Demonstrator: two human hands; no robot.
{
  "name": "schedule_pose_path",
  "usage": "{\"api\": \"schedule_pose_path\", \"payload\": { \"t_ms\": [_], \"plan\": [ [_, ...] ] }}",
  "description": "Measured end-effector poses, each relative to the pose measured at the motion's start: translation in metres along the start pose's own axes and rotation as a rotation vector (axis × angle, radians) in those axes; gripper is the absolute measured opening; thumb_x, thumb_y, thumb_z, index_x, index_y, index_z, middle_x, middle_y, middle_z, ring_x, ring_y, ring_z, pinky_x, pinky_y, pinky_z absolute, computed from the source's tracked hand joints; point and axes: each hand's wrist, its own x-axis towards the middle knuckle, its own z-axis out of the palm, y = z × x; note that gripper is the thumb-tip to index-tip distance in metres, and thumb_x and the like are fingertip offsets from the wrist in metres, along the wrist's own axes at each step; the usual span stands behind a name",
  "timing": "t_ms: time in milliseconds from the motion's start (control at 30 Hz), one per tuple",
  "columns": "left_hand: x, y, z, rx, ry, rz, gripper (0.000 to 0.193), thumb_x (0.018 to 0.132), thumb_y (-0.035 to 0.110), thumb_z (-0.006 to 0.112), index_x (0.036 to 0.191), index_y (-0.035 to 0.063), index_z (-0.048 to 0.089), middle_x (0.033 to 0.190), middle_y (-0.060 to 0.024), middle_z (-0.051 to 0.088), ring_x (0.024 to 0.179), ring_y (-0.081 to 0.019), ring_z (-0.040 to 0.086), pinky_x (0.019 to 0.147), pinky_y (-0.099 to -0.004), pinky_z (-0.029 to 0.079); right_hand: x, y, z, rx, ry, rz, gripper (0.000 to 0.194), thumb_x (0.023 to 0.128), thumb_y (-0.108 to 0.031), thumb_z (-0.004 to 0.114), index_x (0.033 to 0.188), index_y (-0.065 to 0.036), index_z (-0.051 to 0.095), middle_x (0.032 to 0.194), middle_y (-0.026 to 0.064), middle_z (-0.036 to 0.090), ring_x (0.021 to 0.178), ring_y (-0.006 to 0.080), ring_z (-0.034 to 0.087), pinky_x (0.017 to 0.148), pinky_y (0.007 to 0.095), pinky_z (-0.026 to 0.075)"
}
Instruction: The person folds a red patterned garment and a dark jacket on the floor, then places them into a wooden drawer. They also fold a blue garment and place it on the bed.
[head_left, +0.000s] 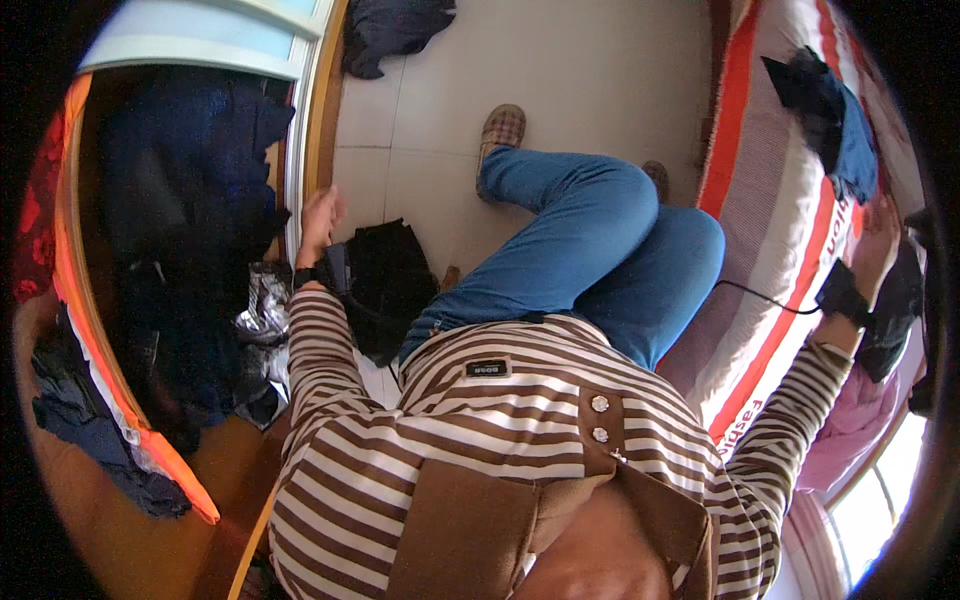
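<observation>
My left hand (322, 219) is beside the wardrobe's wooden frame (324, 112), its fingers blurred and partly curled. Below it a heap of black cloth (390, 277) lies on the tiled floor. On the far side of the picture, my right hand (879, 238) is low over the bed, beside a dark blue garment (855, 146). Its fingers are hard to make out, and whether they touch that garment is unclear. Each wrist wears a dark band, and a thin black cable runs to the right one.
Dark clothes (172, 225) fill the wardrobe, with a silvery crinkled package (264, 307) at its edge. Another dark garment (397, 30) lies on the floor ahead. The bed has a striped red, white and grey cover (750, 195). Pink fabric (847, 435) lies near the window.
</observation>
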Motion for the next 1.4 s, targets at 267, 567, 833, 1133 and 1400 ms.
{"api": "schedule_pose_path", "payload": {
  "t_ms": [267, 567, 833, 1133, 1400],
  "plan": [
    [-0.006, -0.264, -0.031, 0.228, 0.072, -0.054, 0.047, 0.09, 0.035, 0.075, 0.059, 0.0059, 0.054, 0.059, -0.0104, 0.052, 0.055, -0.0265, 0.051, 0.057, -0.0461, 0.044, -0.059, -0.192, 0.053, 0.803, -0.048, 0.407, 0.036, 0.098, -0.022, 0.063, 0.129, -0.004, 0.06, 0.131, 0.0068, 0.062, 0.121, 0.0184, 0.058, 0.101, 0.0342, 0.043],
    [-0.034, -0.401, -0.03, 0.429, -0.047, -0.178, 0.057, 0.08, 0.041, 0.082, 0.112, -0.0028, 0.063, 0.104, -0.0218, 0.064, 0.096, -0.0361, 0.062, 0.084, -0.0494, 0.052, -0.075, -0.199, 0.031, 0.814, -0.094, 0.615, 0.04, 0.1, -0.017, 0.057, 0.137, -0.005, 0.055, 0.133, 0.0096, 0.062, 0.118, 0.0207, 0.061, 0.094, 0.0305, 0.043],
    [-0.061, -0.455, 0.009, 0.097, 0.179, -0.417, 0.083, 0.072, 0.05, 0.082, 0.126, -0.0088, 0.061, 0.118, -0.0273, 0.067, 0.105, -0.0414, 0.064, 0.091, -0.0493, 0.05, -0.067, -0.206, 0.033, 0.73, -0.25, 0.438, 0.042, 0.101, -0.02, 0.058, 0.139, -0.004, 0.053, 0.134, 0.0117, 0.063, 0.115, 0.0219, 0.063, 0.092, 0.0313, 0.046],
    [-0.022, -0.349, -0.024, -0.245, -0.151, -0.039, 0.028, 0.094, 0.043, 0.066, 0.098, 0.0147, 0.065, 0.073, 0.0006, 0.057, 0.062, -0.0176, 0.05, 0.058, -0.034, 0.041, -0.057, -0.201, 0.036, 1.172, -0.29, 0.7, 0.034, 0.106, -0.033, 0.049, 0.131, -0.011, 0.057, 0.132, 0.011, 0.064, 0.115, 0.023, 0.063, 0.091, 0.0329, 0.049],
    [0.013, -0.16, -0.031, -0.301, -0.035, -0.111, 0.018, 0.103, 0.027, 0.057, 0.108, 0.0106, 0.052, 0.075, -0.0006, 0.053, 0.057, -0.0131, 0.051, 0.047, -0.0267, 0.04, -0.034, -0.134, 0.09, 1.664, 0.034, 1.227, 0.094, 0.086, -0.044, 0.075, 0.15, 0.002, 0.025, 0.132, 0.0174, 0.057, 0.117, 0.0312, 0.06, 0.095, 0.0396, 0.052]
  ]
}}
